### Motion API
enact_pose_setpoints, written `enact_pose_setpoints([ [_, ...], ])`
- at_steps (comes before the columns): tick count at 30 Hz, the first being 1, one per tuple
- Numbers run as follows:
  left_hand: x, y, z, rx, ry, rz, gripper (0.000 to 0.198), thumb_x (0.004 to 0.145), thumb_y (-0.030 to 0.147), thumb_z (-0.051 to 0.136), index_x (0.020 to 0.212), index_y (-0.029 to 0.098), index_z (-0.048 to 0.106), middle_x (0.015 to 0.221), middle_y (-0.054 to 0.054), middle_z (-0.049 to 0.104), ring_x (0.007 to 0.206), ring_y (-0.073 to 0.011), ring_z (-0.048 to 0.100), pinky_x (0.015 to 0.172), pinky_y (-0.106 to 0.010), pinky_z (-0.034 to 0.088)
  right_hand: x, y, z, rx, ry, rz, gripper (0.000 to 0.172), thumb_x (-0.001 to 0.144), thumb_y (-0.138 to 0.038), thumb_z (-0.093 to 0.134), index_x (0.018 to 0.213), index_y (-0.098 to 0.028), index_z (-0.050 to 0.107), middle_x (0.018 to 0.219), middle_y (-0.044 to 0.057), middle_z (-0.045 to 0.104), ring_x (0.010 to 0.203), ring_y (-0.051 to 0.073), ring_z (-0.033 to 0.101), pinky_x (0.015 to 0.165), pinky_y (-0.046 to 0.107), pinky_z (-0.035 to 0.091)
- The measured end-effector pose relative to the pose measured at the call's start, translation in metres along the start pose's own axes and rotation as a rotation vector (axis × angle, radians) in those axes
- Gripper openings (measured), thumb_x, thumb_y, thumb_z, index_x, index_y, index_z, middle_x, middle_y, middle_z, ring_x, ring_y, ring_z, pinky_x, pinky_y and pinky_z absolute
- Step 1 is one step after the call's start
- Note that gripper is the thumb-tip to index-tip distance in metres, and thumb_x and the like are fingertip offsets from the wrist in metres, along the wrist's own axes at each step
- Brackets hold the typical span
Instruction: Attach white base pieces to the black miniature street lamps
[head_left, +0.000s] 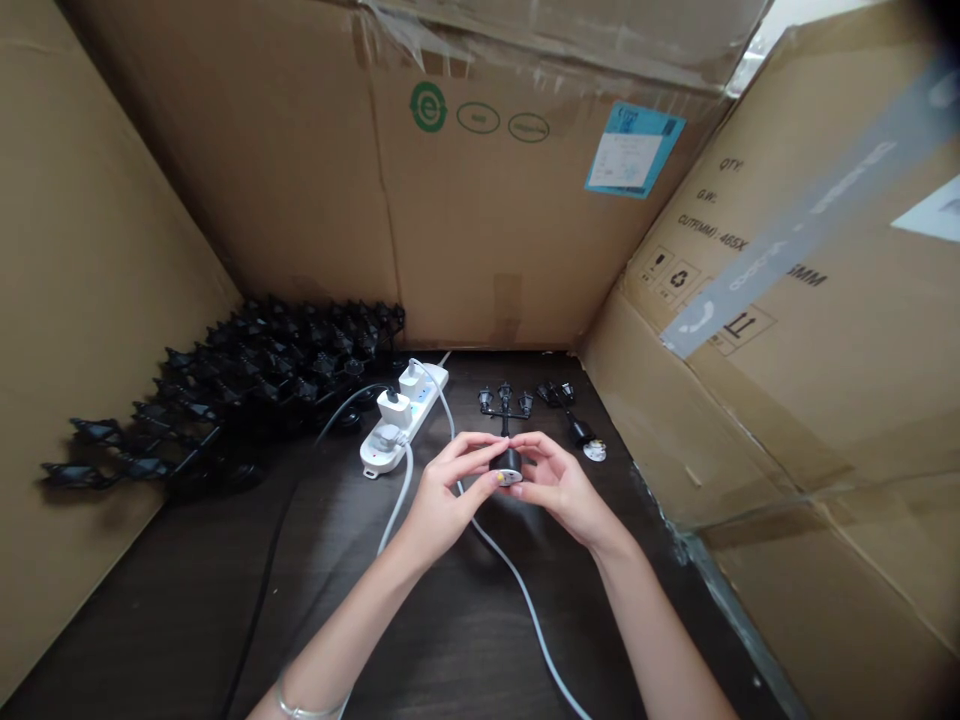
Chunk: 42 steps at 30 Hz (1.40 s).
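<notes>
Miniature black lamp post (pixel 506 460) pinched at base; left hand (pixel 450 490), right hand (pixel 559 482) grips closed on it.

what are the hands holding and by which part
The left hand and right hand hold a small black three-lantern lamp post by its round base.

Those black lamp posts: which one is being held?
The upright three-lantern lamp post, held at its base by both hands; its neighbour lies on its side.
</notes>
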<state>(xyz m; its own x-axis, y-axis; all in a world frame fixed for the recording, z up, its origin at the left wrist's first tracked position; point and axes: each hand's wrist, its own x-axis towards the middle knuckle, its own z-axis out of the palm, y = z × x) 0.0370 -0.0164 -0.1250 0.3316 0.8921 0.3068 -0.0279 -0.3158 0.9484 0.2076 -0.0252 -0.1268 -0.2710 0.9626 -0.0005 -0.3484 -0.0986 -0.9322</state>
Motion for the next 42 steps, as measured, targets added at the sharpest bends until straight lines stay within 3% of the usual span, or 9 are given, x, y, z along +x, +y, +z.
enact_pose_setpoints([
  [18,0.001,-0.001,0.001,-0.017,0.021,0.008,0.030,0.084,0.020,0.055,0.112,0.025,0.065,0.111,-0.007,0.054,0.106,-0.0183,0.054,0.083,-0.028,0.052,-0.001,0.000,0.000,-0.011,-0.005,-0.015,0.033,0.072,-0.017,0.070,0.103,-0.024,0.062,0.103,0.003,0.061,0.092,0.016,0.062,0.083,0.034,0.053],
  [32,-0.003,-0.010,0.003,0.386,0.064,0.315,0.039,0.086,0.008,0.045,0.121,0.022,0.056,0.108,-0.008,0.056,0.100,-0.0173,0.055,0.085,-0.032,0.048,0.000,0.002,-0.004,-0.003,-0.003,-0.007,0.034,0.070,-0.017,0.072,0.102,-0.023,0.062,0.105,0.004,0.059,0.092,0.016,0.061,0.081,0.035,0.055],
  [42,-0.005,-0.013,0.004,0.421,0.105,0.327,0.039,0.085,0.007,0.045,0.120,0.022,0.055,0.103,-0.008,0.056,0.096,-0.0166,0.055,0.081,-0.031,0.049,0.002,0.004,-0.002,-0.053,0.049,-0.011,0.038,0.067,-0.018,0.074,0.104,-0.022,0.067,0.099,0.005,0.068,0.088,0.018,0.066,0.079,0.035,0.057],
])
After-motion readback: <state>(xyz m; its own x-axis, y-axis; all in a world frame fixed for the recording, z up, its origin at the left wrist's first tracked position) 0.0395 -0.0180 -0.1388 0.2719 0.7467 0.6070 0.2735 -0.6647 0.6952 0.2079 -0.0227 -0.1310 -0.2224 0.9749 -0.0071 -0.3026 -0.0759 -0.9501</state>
